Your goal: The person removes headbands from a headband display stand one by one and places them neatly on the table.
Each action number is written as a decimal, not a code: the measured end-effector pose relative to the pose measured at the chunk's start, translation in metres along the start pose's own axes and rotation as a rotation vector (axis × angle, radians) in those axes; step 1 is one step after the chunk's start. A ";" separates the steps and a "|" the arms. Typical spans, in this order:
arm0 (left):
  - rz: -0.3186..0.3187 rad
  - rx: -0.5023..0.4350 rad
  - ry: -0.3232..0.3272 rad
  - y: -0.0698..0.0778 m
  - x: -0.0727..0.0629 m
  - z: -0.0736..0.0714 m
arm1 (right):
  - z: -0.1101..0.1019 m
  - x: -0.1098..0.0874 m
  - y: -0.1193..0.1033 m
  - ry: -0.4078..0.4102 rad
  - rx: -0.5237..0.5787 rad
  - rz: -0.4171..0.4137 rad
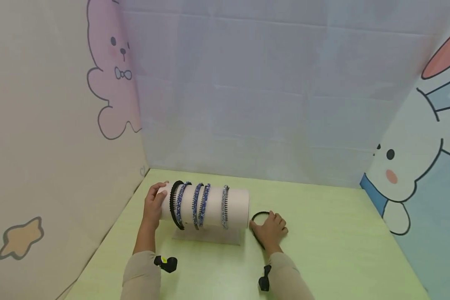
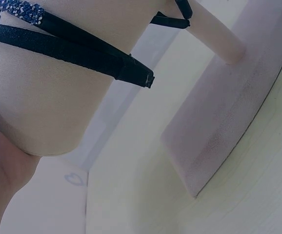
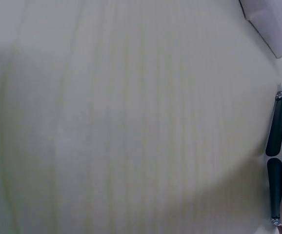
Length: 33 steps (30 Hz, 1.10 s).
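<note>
A pale cylindrical headband stand (image 1: 237,206) lies sideways on its flat base (image 1: 210,236). My left hand (image 1: 155,204) grips the stand's left end, thumb on the near side. Round the cylinder sit a black headband (image 1: 173,204), several blue glittery headbands (image 1: 195,205) and a silver glittery one (image 1: 223,207), all toothed inside. In the left wrist view, dark headband tips (image 2: 136,75) hang free below the roll. Right of the stand, my right hand (image 1: 271,230) holds a toothed headband (image 1: 260,213); its two dark ends (image 3: 276,126), with silver glitter beside them, show in the right wrist view.
The stand is on a pale yellow-green table (image 1: 341,246). A light cloth wall (image 1: 247,91) rises behind, with printed walls on both sides, a pink bear (image 1: 116,91) left and a white rabbit (image 1: 408,158) right. Black wrist cameras (image 1: 168,264) are strapped at both sleeves.
</note>
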<state>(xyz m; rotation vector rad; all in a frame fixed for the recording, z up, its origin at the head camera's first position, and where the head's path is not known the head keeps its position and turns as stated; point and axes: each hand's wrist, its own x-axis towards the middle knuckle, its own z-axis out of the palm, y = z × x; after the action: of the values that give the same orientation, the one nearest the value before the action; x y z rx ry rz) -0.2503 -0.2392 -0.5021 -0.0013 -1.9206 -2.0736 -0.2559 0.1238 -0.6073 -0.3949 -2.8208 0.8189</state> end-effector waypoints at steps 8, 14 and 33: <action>0.012 -0.025 -0.003 -0.002 0.001 0.002 | -0.002 0.001 0.001 -0.039 -0.026 -0.011; -0.009 -0.027 -0.011 0.001 -0.002 0.002 | -0.008 0.000 -0.003 -0.078 0.029 0.014; -0.008 -0.029 0.001 0.002 -0.002 0.003 | -0.064 -0.015 -0.024 -0.087 0.712 0.029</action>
<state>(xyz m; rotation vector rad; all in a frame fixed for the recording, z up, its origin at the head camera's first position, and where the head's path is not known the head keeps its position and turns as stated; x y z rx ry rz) -0.2489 -0.2362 -0.5000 0.0008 -1.8923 -2.1056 -0.2307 0.1316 -0.5423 -0.2833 -2.3664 1.7739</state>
